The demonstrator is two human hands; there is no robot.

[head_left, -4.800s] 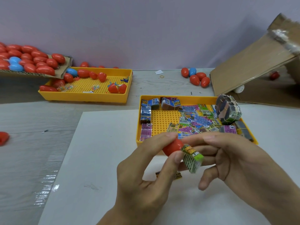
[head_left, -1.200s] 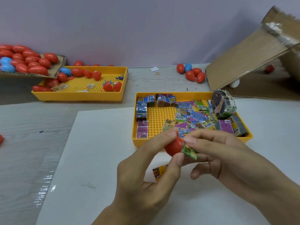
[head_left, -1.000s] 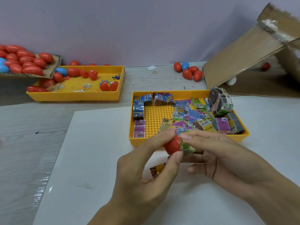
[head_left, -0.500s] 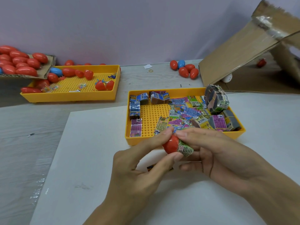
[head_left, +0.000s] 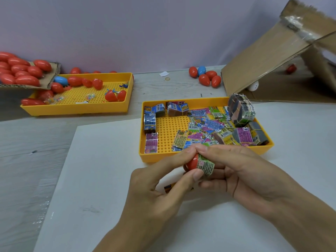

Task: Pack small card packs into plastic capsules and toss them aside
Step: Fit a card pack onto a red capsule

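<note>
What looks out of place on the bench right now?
One card pack lies loose on the white sheet, partly hidden under the left hand, outside the near yellow tray. A rubber band and paper scrap lie stray near the wall.

Soft, even, fairly bright light; faint shadows under the hands; glare on bench at left; wide-angle bowing at edges.
</note>
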